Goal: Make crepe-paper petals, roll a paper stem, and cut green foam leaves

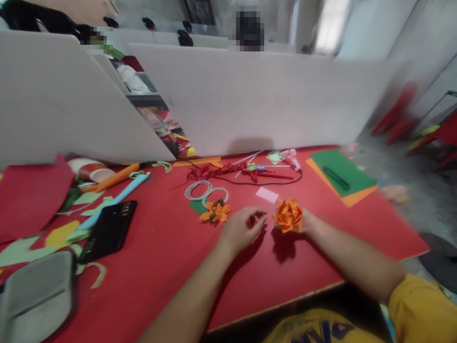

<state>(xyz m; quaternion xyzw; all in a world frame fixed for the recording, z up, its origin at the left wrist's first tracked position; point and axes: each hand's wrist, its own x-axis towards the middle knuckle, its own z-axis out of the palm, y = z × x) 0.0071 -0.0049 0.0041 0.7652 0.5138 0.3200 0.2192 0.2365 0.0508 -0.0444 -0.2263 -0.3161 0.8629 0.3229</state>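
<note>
My right hand [307,222] holds up an orange paper flower [288,215], whose folded petals hide most of my fingers. A gap to its left, my left hand [243,229] hovers over the table with curved fingers apart and nothing between them. Just beyond that hand lie smaller orange paper flowers [216,212] with dark green parts, on a scrap of green paper [197,206]. Two coils of pale cord [198,190] rest behind them. A small pink paper rectangle [267,195] lies on the red tabletop [167,247] between and beyond my hands.
At the back are a pink glue gun [292,159] and twisted red paper [228,169]. Green sheets [352,164] carry a dark cutter [335,177] at right. A black phone [109,231], grey case [39,295] and paper scraps crowd the left. White partitions [257,100] border the table.
</note>
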